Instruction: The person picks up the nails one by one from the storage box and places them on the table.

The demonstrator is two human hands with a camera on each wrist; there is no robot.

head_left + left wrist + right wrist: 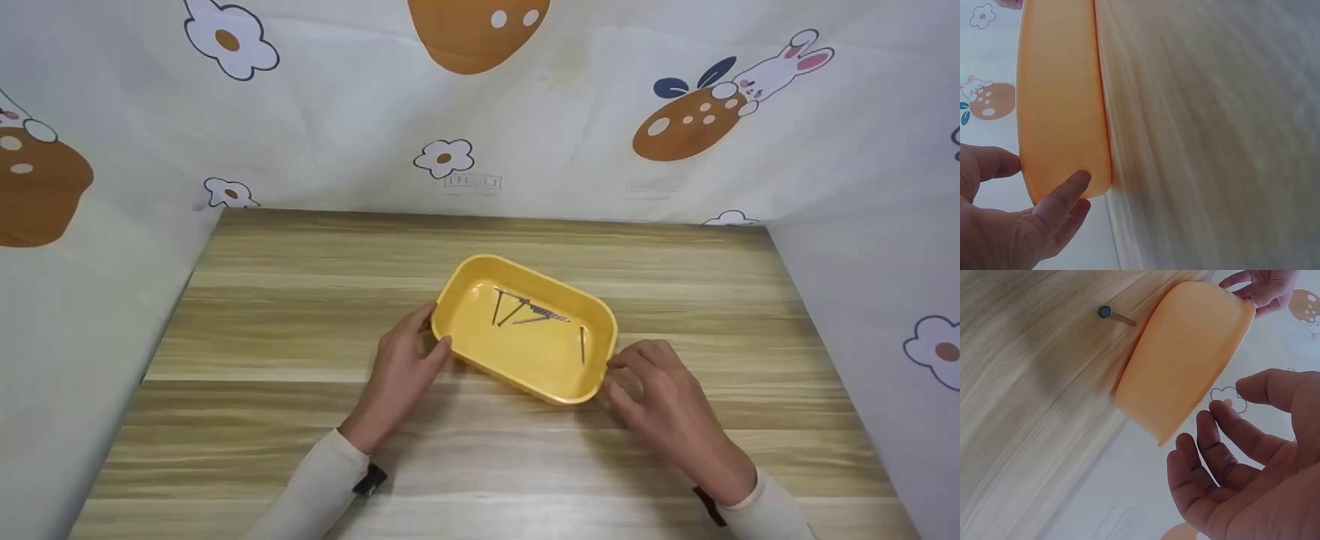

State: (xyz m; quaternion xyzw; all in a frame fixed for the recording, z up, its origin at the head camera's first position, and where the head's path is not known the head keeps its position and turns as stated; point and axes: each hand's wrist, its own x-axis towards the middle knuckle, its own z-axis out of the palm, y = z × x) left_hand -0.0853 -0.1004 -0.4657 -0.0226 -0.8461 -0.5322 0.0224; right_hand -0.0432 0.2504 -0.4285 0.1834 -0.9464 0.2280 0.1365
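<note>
A yellow plastic box (517, 367) sits at a slant on the table, with several nails (498, 307) lying loose on its floor. At the box's left corner my left hand (405, 367) grips it, thumb on the near wall and fingers at the end wall. My right hand (664, 405) is at the right end, its fingers bent loosely close to the rim. The right wrist view shows that hand apart from the box and holding nothing. A nail with a round head (1105, 312) appears beside the box there; I cannot make it out in the head view.
The table (300, 420) has a wood-grain top. A pale wall covering (337, 135) with flowers and rabbits rises behind it and along both sides. Dark straps (370, 480) circle the wrists.
</note>
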